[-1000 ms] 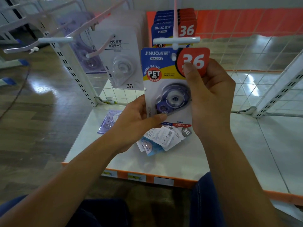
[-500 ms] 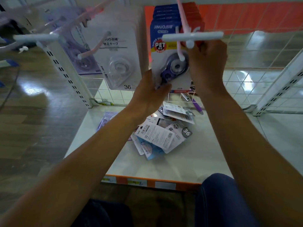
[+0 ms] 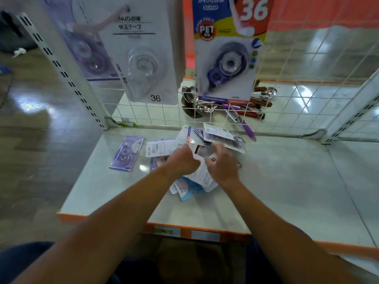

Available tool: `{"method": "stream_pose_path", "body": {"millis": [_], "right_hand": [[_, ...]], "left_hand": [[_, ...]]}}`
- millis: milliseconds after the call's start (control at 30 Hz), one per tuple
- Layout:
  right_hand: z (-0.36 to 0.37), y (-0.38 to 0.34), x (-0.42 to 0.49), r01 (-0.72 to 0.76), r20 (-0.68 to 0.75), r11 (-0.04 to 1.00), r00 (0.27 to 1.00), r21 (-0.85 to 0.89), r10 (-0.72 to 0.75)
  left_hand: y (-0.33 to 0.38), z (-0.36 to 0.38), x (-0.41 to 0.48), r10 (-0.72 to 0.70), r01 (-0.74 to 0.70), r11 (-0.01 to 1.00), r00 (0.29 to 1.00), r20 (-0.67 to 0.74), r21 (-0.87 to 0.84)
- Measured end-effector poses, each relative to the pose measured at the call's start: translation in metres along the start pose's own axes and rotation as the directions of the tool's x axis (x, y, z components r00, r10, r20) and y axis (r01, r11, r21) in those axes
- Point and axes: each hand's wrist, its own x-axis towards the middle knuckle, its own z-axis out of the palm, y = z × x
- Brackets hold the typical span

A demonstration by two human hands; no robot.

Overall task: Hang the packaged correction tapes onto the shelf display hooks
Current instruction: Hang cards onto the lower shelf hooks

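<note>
- Your left hand (image 3: 180, 160) and right hand (image 3: 222, 167) are low over the pile of packaged correction tapes (image 3: 203, 178), which lies mid-shelf. Motion blur hides the fingers, so whether they are apart or clamped on a pack cannot be told.
- The packs in the pile lie flat at mixed angles, most of them back side up.
- A lone purple pack (image 3: 127, 153) lies flat to the left of the pile, apart from it. Its long axis runs near to far.
- Above, a blue and red pack (image 3: 227, 64) hangs with its long axis vertical and its header up. The tape's tip points down and left. A white pack (image 3: 143, 64) hangs upright to its left.
- The wire grid (image 3: 287, 99) closes the far side, and the orange front edge (image 3: 205, 232) marks the near side.
- Bare shelf (image 3: 297, 181) lies open to the right of the pile and near it.
</note>
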Motion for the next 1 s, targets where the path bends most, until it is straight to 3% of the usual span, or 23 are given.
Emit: {"method": "stream_pose_path", "body": {"millis": [133,200,267,433,500,600,667,767,867,1000], "right_hand": [[0.048,0.020,-0.008,0.111,0.371,0.953,0.929,-0.282,0.001],[0.061,0.023,-0.012,0.141,0.447,0.919,0.894,-0.369,0.042],[0.067,0.022,-0.014,0.130,0.427,0.913,0.903,-0.388,0.053],[0.052,0.016,-0.015,0.075,0.307,0.967,0.952,-0.245,0.004],[0.038,0.014,-0.022,0.025,0.233,0.990,0.972,-0.137,0.007],[0.012,0.008,-0.030,-0.140,0.147,0.983,0.981,0.117,0.123],[-0.001,0.004,-0.034,-0.267,0.155,0.896,0.962,0.355,0.225],[-0.017,-0.005,-0.043,-0.435,0.291,0.566,0.898,0.700,0.329],[-0.031,-0.014,-0.053,-0.461,0.378,0.328,0.880,0.825,0.287],[-0.047,-0.023,-0.064,-0.388,0.354,0.181,0.915,0.904,0.194]], "left_hand": [[-0.022,0.015,0.000,-0.014,0.004,0.983,0.998,0.055,0.184],[-0.032,0.016,-0.002,-0.004,-0.011,0.971,0.998,0.060,0.240],[-0.042,0.019,-0.002,-0.009,-0.008,0.964,0.998,0.063,0.267],[-0.046,0.023,-0.011,-0.020,0.020,0.969,1.000,-0.003,0.247],[-0.038,0.021,-0.017,0.023,-0.004,0.979,0.996,-0.091,0.205],[-0.025,0.014,-0.031,0.085,-0.059,0.985,0.983,-0.162,0.162],[-0.020,0.012,-0.040,0.070,-0.056,0.993,0.989,-0.128,0.107],[-0.016,0.014,-0.054,-0.016,0.003,0.983,0.997,-0.070,-0.182],[-0.005,0.012,-0.072,0.003,0.014,0.882,0.999,0.035,-0.471],[0.005,0.003,-0.086,0.000,0.057,0.695,0.997,0.079,-0.716]]}}
